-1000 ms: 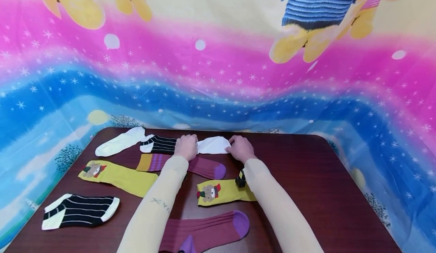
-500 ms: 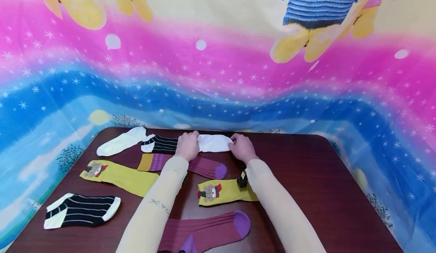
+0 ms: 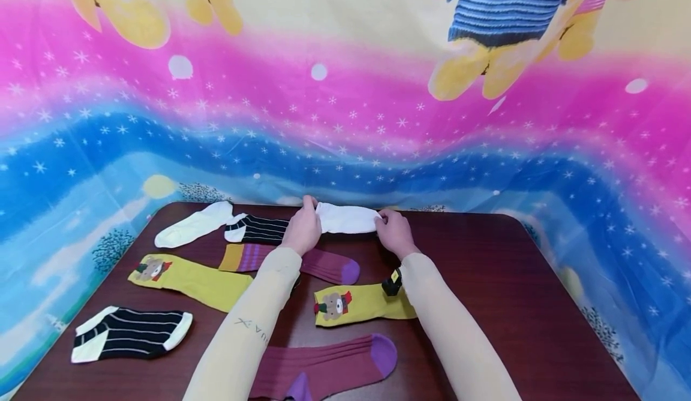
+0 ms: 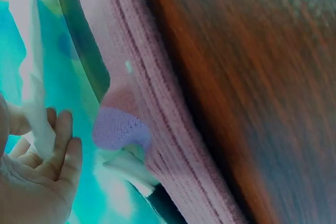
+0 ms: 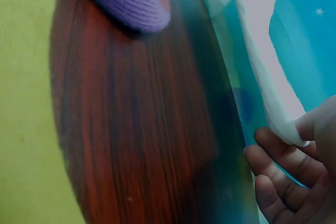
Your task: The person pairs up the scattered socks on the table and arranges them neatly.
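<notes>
At the far edge of the table, a white sock [image 3: 348, 219] is stretched between my two hands. My left hand [image 3: 303, 228] pinches its left end, and my right hand [image 3: 396, 232] pinches the right end. Both wrist views show the sock [image 4: 32, 72] lifted off the tabletop, hanging between the hands. Thumb and fingers of the right hand [image 5: 296, 174] close on its tip. Just left of my left hand lies a black striped sock [image 3: 261, 229], partly covered by that hand. A purple sock [image 3: 329, 264] lies under the left wrist.
On the dark wooden table [image 3: 486, 305] lie another white sock [image 3: 194, 224], two yellow bear socks, one at left [image 3: 197, 281] and one under the right forearm [image 3: 361, 305], a second black striped sock [image 3: 132, 333] and a second purple sock [image 3: 329, 365]. A printed curtain [image 3: 345, 131] hangs behind.
Both hands have raised the white sock and shifted it slightly right and toward the far edge. It now looks more stretched out. The other socks have stayed put.
</notes>
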A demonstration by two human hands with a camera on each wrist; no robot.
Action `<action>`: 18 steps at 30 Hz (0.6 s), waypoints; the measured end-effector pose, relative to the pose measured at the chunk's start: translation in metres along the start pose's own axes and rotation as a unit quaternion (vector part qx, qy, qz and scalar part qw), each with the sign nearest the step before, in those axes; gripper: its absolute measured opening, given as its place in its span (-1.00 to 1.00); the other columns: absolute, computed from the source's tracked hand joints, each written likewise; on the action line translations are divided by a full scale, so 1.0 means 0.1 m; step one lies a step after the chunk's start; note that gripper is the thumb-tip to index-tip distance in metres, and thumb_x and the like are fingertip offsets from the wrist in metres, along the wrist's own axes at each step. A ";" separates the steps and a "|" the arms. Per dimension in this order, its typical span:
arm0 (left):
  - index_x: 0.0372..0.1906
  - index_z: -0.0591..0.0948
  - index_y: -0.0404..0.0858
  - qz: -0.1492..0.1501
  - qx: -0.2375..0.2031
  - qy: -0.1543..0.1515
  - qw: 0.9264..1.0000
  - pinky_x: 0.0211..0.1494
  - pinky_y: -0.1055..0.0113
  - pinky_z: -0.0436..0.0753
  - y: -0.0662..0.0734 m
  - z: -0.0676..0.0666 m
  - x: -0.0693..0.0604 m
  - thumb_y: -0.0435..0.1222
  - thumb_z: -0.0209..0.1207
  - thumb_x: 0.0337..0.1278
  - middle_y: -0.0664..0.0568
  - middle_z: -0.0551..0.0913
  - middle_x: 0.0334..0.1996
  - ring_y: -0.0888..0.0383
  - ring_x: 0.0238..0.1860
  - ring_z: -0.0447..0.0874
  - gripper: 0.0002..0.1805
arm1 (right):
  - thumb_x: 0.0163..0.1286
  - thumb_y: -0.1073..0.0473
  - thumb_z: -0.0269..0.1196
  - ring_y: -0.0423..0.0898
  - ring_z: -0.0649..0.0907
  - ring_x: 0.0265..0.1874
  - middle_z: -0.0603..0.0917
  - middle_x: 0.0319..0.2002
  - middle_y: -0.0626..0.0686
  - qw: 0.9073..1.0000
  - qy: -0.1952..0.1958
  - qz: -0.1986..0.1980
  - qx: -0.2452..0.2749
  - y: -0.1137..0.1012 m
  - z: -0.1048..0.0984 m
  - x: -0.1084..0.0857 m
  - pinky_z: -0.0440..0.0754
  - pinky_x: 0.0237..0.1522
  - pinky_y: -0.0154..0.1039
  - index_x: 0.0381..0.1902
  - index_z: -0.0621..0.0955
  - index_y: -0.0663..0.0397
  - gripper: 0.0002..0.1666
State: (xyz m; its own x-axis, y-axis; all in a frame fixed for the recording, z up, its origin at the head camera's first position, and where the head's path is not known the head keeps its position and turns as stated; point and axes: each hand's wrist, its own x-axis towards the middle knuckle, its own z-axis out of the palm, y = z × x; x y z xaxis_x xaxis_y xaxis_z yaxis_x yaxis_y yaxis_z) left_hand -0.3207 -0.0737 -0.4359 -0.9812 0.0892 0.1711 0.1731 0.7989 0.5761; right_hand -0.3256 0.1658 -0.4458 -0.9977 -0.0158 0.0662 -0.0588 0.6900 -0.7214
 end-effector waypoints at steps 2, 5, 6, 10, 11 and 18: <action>0.17 0.20 -0.21 0.003 -0.009 0.002 1.000 -0.47 0.11 0.45 -0.01 0.02 0.00 -0.35 -0.14 0.58 -0.12 0.51 -0.57 -0.06 -0.63 0.49 -0.78 | 0.62 0.10 0.08 0.01 0.67 -0.31 0.68 -0.19 0.15 1.000 0.000 0.003 0.017 0.03 -0.03 -0.01 0.61 -0.17 -0.04 0.22 0.59 0.23 -0.59; 0.08 0.22 -0.20 0.028 -0.009 0.007 1.000 -0.46 0.12 0.44 -0.04 0.04 0.00 -0.38 -0.13 0.56 -0.09 0.47 -0.56 -0.04 -0.64 0.45 -0.85 | 0.62 0.11 0.06 0.01 0.70 -0.27 0.69 -0.16 0.16 0.999 0.001 0.002 0.034 0.07 -0.07 -0.02 0.63 -0.14 -0.03 0.25 0.57 0.24 -0.58; 0.04 0.25 -0.20 0.036 -0.007 0.009 0.999 -0.43 0.12 0.46 -0.05 0.05 0.00 -0.39 -0.12 0.56 -0.08 0.48 -0.53 -0.03 -0.60 0.47 -0.87 | 0.63 0.11 0.06 0.02 0.71 -0.26 0.69 -0.16 0.17 0.999 0.001 0.001 0.037 0.09 -0.08 -0.02 0.64 -0.14 -0.02 0.25 0.57 0.24 -0.58; -0.09 0.40 -0.20 0.065 0.001 0.013 0.998 -0.20 0.09 0.57 -0.04 0.06 -0.01 -0.44 -0.06 0.50 -0.05 0.54 -0.32 -0.04 -0.33 0.58 -0.91 | 0.62 0.10 0.07 0.03 0.72 -0.24 0.69 -0.14 0.18 0.999 0.005 0.001 0.048 0.13 -0.12 -0.03 0.65 -0.11 -0.01 0.25 0.56 0.24 -0.58; -0.11 0.44 -0.20 0.067 0.000 0.011 0.998 -0.13 0.09 0.58 -0.03 0.06 -0.01 -0.45 -0.05 0.49 -0.05 0.56 -0.27 -0.04 -0.25 0.59 -0.90 | 0.62 0.10 0.07 0.04 0.73 -0.24 0.68 -0.13 0.19 0.999 0.006 0.002 0.050 0.14 -0.13 -0.03 0.65 -0.10 -0.01 0.25 0.56 0.24 -0.58; 0.00 0.55 -0.24 0.055 -0.036 -0.023 0.998 0.11 0.09 0.55 0.11 0.04 -0.02 -0.46 0.00 0.47 -0.11 0.59 0.02 -0.05 0.03 0.58 -0.82 | 0.62 0.11 0.09 0.08 0.74 -0.19 0.67 -0.07 0.24 0.998 0.014 0.015 0.067 0.20 -0.23 -0.04 0.65 -0.06 0.00 0.27 0.54 0.27 -0.57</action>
State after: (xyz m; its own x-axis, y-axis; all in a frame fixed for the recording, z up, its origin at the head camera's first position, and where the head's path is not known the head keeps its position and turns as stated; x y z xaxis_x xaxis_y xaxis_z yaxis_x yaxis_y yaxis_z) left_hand -0.3168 -0.0627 -0.4335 -0.9584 0.2026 0.2010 0.2844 0.7376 0.6124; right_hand -0.3223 0.1965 -0.4451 -0.9979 0.0244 0.0605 -0.0347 0.5862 -0.8094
